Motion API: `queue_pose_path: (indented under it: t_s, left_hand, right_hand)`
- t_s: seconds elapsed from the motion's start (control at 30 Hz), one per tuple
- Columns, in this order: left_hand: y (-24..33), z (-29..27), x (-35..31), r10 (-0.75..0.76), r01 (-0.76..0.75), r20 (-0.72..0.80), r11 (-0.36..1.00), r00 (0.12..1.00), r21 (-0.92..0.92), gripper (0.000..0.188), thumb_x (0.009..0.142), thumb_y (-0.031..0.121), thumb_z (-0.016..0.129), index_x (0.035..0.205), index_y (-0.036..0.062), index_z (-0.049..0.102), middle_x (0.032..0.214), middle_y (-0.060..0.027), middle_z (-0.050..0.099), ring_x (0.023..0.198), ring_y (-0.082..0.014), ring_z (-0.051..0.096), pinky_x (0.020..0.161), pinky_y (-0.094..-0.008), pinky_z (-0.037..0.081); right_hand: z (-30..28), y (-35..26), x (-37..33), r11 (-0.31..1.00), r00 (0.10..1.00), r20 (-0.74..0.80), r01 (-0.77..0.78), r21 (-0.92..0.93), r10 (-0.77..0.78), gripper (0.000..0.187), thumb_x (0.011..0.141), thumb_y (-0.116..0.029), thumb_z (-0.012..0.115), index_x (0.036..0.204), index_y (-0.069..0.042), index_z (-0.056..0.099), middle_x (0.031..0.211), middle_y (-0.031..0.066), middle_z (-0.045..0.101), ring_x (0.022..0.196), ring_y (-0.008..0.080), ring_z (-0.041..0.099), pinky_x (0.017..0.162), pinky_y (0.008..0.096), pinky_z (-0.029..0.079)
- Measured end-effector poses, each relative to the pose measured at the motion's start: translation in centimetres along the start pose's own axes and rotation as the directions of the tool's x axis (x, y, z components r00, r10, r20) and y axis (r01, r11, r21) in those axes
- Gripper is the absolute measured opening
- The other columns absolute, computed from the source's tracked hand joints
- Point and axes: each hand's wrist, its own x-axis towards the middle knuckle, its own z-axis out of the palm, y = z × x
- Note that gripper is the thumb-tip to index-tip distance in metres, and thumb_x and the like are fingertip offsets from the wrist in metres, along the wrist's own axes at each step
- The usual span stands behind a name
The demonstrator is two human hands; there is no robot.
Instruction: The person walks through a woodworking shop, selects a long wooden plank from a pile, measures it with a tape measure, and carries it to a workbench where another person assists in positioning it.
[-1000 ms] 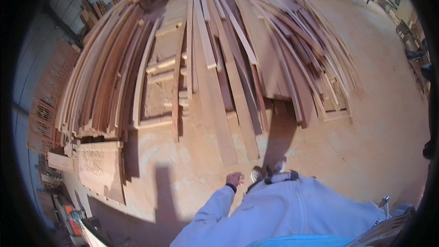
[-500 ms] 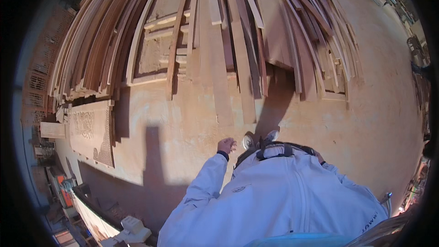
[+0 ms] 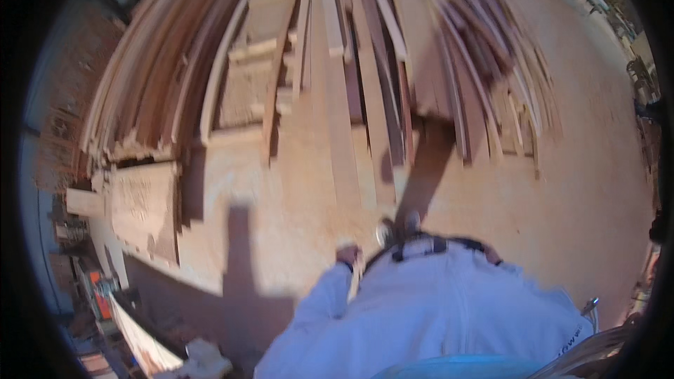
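Observation:
My left hand (image 3: 347,254) hangs beside my waist over the sandy floor, out of a white sleeve with a dark cuff. It is smeared by motion, so its fingers do not show clearly, and I make out nothing held. Only a bit of my right hand (image 3: 493,257) shows past the right side of my jacket, its fingers hidden. Ahead of my feet lie long wooden boards (image 3: 342,140), their near ends fanned toward me. The closest board ends lie a short way beyond my left hand, apart from it.
A stack of brown planks (image 3: 151,77) fills the far left. Below it leans a carved wooden panel (image 3: 144,203). Lower left are a pale curved panel (image 3: 144,337) and a white block-like object (image 3: 205,359). My shoes (image 3: 385,231) stand on dusty floor (image 3: 562,217).
The whole view has shifted: boards, my body and both hands appear lower in the picture. My left hand is more blurred and farther down. Nothing has visibly been picked up.

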Motion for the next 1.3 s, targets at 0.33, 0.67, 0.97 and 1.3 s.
queue_pose_path:
  t_s: [0.33,0.67,0.97,1.3]
  left_hand:
    - [13.8,-2.8,-0.4,-0.45,0.127,-0.276,0.681,0.85,-0.721,0.015,0.089,0.014,0.06,0.091,-0.0001,0.062,0.076,-0.0089,0.065,0.057,-0.0164,0.06,0.045,-0.0309,0.048]
    - [13.2,-6.2,5.2,-0.373,0.053,-0.398,0.781,0.838,-0.622,0.012,0.088,0.013,0.059,0.088,0.0007,0.062,0.071,-0.0088,0.063,0.052,-0.0166,0.056,0.043,-0.0317,0.048]
    - [7.0,-10.2,6.9,-0.442,0.248,0.0,0.504,0.897,-0.828,0.009,0.088,0.015,0.06,0.084,0.0077,0.06,0.065,-0.0047,0.054,0.05,-0.0174,0.051,0.042,-0.0305,0.041]
    - [2.1,-22.6,6.5,-0.482,0.266,-0.069,0.59,0.874,-0.762,0.019,0.092,0.022,0.058,0.089,0.0038,0.061,0.07,-0.0058,0.062,0.056,-0.0175,0.06,0.047,-0.0321,0.051]
  right_hand:
    - [1.4,-1.9,5.3,0.938,0.978,0.18,-0.04,-0.345,0.108,0.033,0.077,-0.037,0.065,0.097,-0.012,0.073,0.094,0.017,0.07,0.091,0.0343,0.067,0.082,0.0428,0.053]
    - [-2.4,-7.7,7.6,0.935,0.971,0.142,-0.139,-0.326,0.194,0.022,0.081,-0.023,0.064,0.092,-0.008,0.074,0.087,0.0117,0.072,0.079,0.0221,0.07,0.077,0.0363,0.056]
    - [5.2,-13.9,10.6,0.821,0.843,-0.038,-0.511,0.253,0.536,0.017,0.085,-0.015,0.062,0.088,0.001,0.069,0.078,0.0112,0.07,0.065,0.0199,0.069,0.056,0.0323,0.057]
    - [15.1,-23.3,12.6,0.881,0.877,0.2,-0.462,0.097,0.438,0.023,0.09,-0.02,0.061,0.097,0.0,0.069,0.086,0.0116,0.071,0.075,0.0184,0.068,0.067,0.032,0.057]
